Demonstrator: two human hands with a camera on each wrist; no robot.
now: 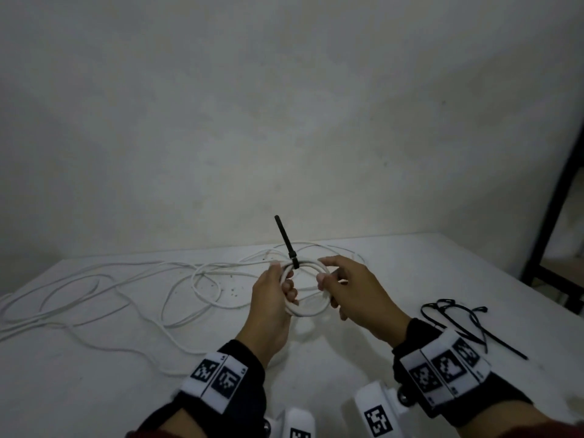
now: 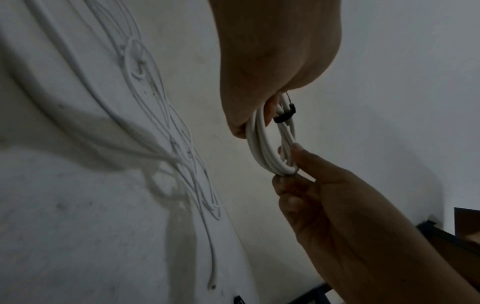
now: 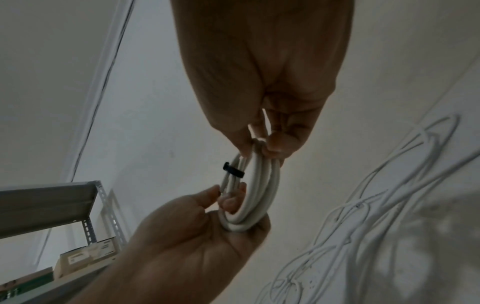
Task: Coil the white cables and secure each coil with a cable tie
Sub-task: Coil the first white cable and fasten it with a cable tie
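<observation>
— What do the two hands hold now?

— Both hold the same white coil, a little above the bench. The left hand has its grip closed around the left side of the coil; in the right wrist view the fingers curl through the ring and the strands lie in the palm. The right hand pinches the right side between thumb and fingers, and this grip is also closed on the coil.

— And the cable tie?

— A black cable tie goes around the strands at the far edge of the coil, between the two hands. Its free tail stands up and leans a little to the left, away from the person. The long axis is nearly upright.

— How does the coil lie?

— It is a small ring of several turns, held almost flat and facing up toward the person.

— Is there something else on the bench?

— Loose white cables lie in wide loops to the left and behind the hands. At the right, a few spare black ties lie together, apart from the hands.
</observation>
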